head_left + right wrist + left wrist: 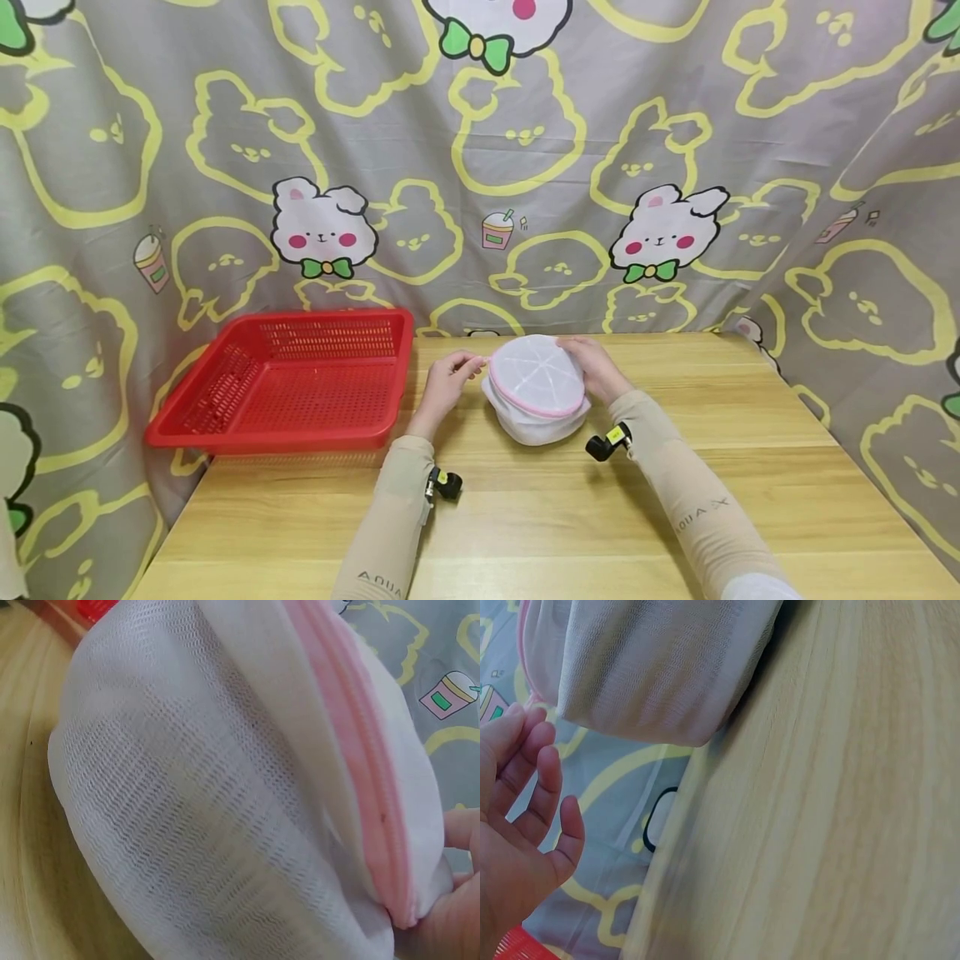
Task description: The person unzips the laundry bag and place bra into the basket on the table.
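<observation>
A round white mesh laundry bag (537, 379) with a pink zipper round its top stands on the wooden table, its lid tilted toward me. My left hand (444, 387) is at the bag's left edge, thumb and forefinger pinching the small pink end of the zipper; the other fingers are loosely bent in the left wrist view. On the far right side, my right hand (600, 371) grips the bag's rim. The right wrist view has the pink zipper (367, 757) closed along the stretch that shows, with the mesh side (172, 787) bulging below it.
A red plastic basket (277, 440) with slotted walls stands at the left of the wooden table (525, 533), overhanging its left edge. Behind the table hangs a grey curtain (420, 150) with yellow and white cartoon prints.
</observation>
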### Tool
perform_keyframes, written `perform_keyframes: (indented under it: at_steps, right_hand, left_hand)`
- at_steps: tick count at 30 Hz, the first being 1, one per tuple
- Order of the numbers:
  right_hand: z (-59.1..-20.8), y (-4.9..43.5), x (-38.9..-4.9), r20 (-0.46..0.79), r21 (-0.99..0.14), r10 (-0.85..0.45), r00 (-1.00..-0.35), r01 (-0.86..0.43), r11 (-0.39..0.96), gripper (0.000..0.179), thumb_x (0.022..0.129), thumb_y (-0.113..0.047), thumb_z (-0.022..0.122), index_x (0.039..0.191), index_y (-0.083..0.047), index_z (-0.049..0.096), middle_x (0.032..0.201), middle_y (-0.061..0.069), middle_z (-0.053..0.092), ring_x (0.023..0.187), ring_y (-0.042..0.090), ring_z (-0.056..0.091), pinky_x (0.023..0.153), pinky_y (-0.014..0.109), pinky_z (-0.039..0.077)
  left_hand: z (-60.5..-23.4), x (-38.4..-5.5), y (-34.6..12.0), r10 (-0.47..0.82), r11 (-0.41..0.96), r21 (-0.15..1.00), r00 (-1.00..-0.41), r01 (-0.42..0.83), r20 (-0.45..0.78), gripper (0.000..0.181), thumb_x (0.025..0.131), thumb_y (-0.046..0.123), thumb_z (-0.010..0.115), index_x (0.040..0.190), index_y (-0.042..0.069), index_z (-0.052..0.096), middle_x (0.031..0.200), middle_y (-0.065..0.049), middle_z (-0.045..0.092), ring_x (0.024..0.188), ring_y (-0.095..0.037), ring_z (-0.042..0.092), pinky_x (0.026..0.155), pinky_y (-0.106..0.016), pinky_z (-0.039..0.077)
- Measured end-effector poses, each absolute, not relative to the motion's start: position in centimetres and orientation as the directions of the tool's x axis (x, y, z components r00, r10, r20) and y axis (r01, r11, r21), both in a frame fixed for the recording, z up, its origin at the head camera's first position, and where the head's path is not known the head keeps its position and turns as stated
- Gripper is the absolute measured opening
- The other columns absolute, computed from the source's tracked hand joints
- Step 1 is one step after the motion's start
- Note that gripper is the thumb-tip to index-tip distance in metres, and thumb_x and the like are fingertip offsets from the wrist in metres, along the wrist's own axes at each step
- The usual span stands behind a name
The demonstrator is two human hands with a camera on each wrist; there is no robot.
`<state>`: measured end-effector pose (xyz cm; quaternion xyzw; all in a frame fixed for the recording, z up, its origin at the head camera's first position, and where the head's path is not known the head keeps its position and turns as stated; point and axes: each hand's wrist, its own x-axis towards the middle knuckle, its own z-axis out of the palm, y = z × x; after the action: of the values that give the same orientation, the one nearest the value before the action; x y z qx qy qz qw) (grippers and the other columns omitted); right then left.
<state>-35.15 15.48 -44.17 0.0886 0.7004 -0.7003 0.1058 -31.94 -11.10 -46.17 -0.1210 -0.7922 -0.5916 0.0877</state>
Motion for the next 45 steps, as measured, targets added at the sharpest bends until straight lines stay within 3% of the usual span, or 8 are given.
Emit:
perform_keyframes:
  at_steps: [8,15,23,33,41,45]
  right_hand:
    - [-44.4,15.5,-35.2,-0.276,-0.960,-0.011,-0.961,0.276,-0.041,0.035,0.100,-0.019,0.052,0.127,0.003,0.050,0.092,-0.004,0.060,0.081,0.005,0.060,0.074,0.019,0.052]
    - [-44.4,15.4,-35.2,-0.282,-0.959,0.008,-0.959,0.281,-0.045,0.041,0.100,-0.019,0.051,0.133,0.005,0.046,0.097,-0.002,0.059,0.083,0.005,0.059,0.075,0.018,0.052]
    - [-44.4,15.4,-35.1,-0.280,-0.960,0.031,-0.960,0.279,-0.035,0.045,0.100,-0.020,0.050,0.137,0.005,0.043,0.114,0.006,0.056,0.091,0.008,0.057,0.079,0.019,0.052]
    - [-44.3,15.5,-34.8,-0.286,-0.957,0.068,-0.956,0.282,-0.062,0.039,0.101,-0.019,0.049,0.132,0.004,0.044,0.107,0.004,0.055,0.089,0.009,0.057,0.077,0.018,0.052]
    - [-44.3,15.2,-34.7,-0.260,-0.963,0.091,-0.961,0.251,-0.100,0.021,0.101,-0.017,0.049,0.114,-0.001,0.051,0.096,0.000,0.056,0.082,0.006,0.057,0.073,0.016,0.051]
    - [-44.5,15.2,-34.7,-0.256,-0.963,0.096,-0.962,0.245,-0.110,0.017,0.101,-0.017,0.049,0.110,-0.003,0.051,0.097,0.001,0.054,0.082,0.006,0.056,0.072,0.016,0.051]
  left_hand:
    - [-46.1,-31.9,-11.0,0.090,0.256,0.920,-0.955,0.297,0.284,0.027,0.093,0.026,0.066,0.093,-0.001,0.072,0.088,-0.021,0.070,0.085,-0.034,0.063,0.071,-0.022,0.045]
    - [-44.1,-30.5,-10.9,0.126,0.282,0.915,-0.956,0.289,0.263,0.027,0.096,0.015,0.062,0.098,-0.011,0.068,0.092,-0.030,0.066,0.090,-0.043,0.061,0.069,-0.021,0.044]
    - [-44.8,-30.9,-10.9,0.098,0.271,0.912,-0.951,0.308,0.292,0.024,0.094,0.017,0.064,0.093,-0.006,0.070,0.087,-0.027,0.067,0.085,-0.040,0.061,0.066,-0.020,0.043]
    - [-46.8,-32.4,-11.0,0.096,0.254,0.909,-0.944,0.330,0.316,0.022,0.091,0.029,0.068,0.090,0.007,0.074,0.085,-0.015,0.071,0.080,-0.025,0.063,0.069,-0.023,0.049]
    - [-45.7,-31.8,-10.9,0.125,0.273,0.906,-0.945,0.325,0.301,0.022,0.094,0.016,0.064,0.096,-0.005,0.071,0.090,-0.028,0.068,0.085,-0.040,0.063,0.070,-0.021,0.046]
    - [-46.1,-32.0,-10.9,0.116,0.284,0.904,-0.948,0.318,0.297,0.022,0.094,0.017,0.065,0.097,-0.005,0.071,0.090,-0.027,0.068,0.086,-0.040,0.063,0.069,-0.020,0.045]
